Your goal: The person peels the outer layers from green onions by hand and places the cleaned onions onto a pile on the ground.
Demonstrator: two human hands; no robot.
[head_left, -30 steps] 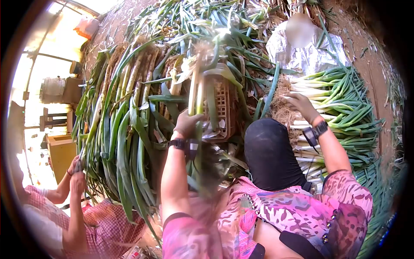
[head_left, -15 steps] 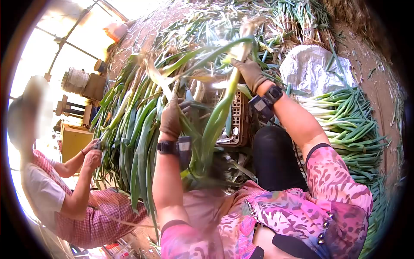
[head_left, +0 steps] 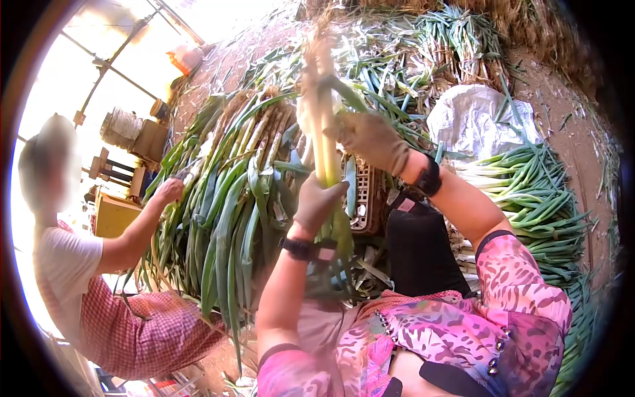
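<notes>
My left hand [head_left: 320,204], in a brown glove, is closed around the lower part of a green onion [head_left: 324,142] held upright, roots at the top. Its green leaves hang below that hand, blurred. My right hand [head_left: 372,140], also gloved, has its bent fingertips closed at the side of the pale stalk; motion blurs the contact. To the left lies a thick heap of unpeeled green onions [head_left: 228,175], leaves drooping toward me. Behind the held stalk, a brown plastic crate [head_left: 365,198] is partly hidden.
Peeled green onions [head_left: 529,198] lie stacked at my right, beside a white plastic sack [head_left: 479,119]. Leaf scraps [head_left: 370,63] litter the ground ahead. At the left, a co-worker in a checked apron [head_left: 145,331] reaches a hand [head_left: 170,190] to the heap.
My left hand has moved right and the green onion now stands upright between my hands. My right hand has come lower and left. The co-worker's near hand has moved toward the heap.
</notes>
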